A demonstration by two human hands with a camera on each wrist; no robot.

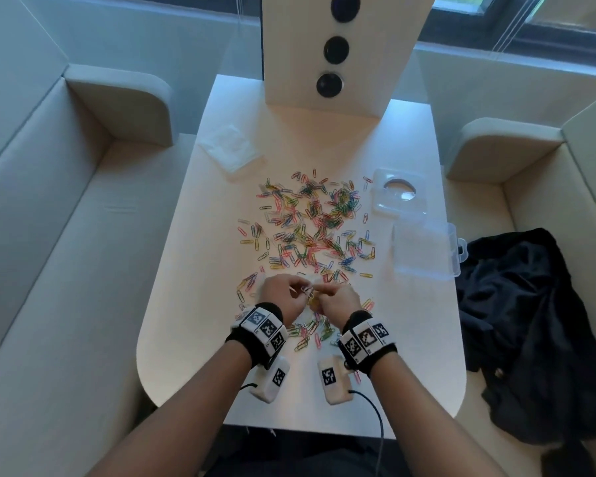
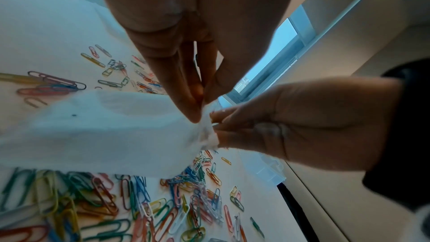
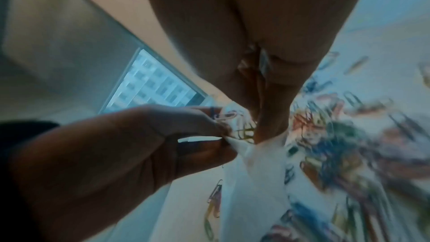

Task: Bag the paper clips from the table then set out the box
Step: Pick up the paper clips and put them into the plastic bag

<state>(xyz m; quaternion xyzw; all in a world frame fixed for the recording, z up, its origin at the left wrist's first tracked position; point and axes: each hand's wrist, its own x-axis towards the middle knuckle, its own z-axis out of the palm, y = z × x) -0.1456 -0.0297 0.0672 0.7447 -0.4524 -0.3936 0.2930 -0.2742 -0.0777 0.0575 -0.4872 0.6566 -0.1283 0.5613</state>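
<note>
Upper left of the head view: a stack of clear bags [image 1: 232, 150] lay flat on the table [image 1: 186, 304], contents not readable. Centre of frame: loose colored paper clips [image 1: 310, 222] were spread over the tabletop, w/ more scattered at lower centre around both hands.

Lower centre: left hand [image 1: 283, 297] pinched the gathered mouth of a thin white bag [image 2: 104, 132] btwn thumb and fingertips [image 2: 193, 115]; the bag's body hung to the left of that pinch in the left wrist view, above the clips. Right hand [image 1: 338, 301] touched the same bag mouth from the other side, fingers curled, pinching the bag edge plus a few clips [image 3: 244, 132] right at the opening. What was inside the bag: can't tell.

Right of centre: a clear lid [image 1: 399, 194] lay flat, and just below it a clear plastic box [image 1: 424, 246] sat open near the table's right edge, nothing seen inside. Far right: dark clothing [image 1: 537, 332] on the seat.
</note>
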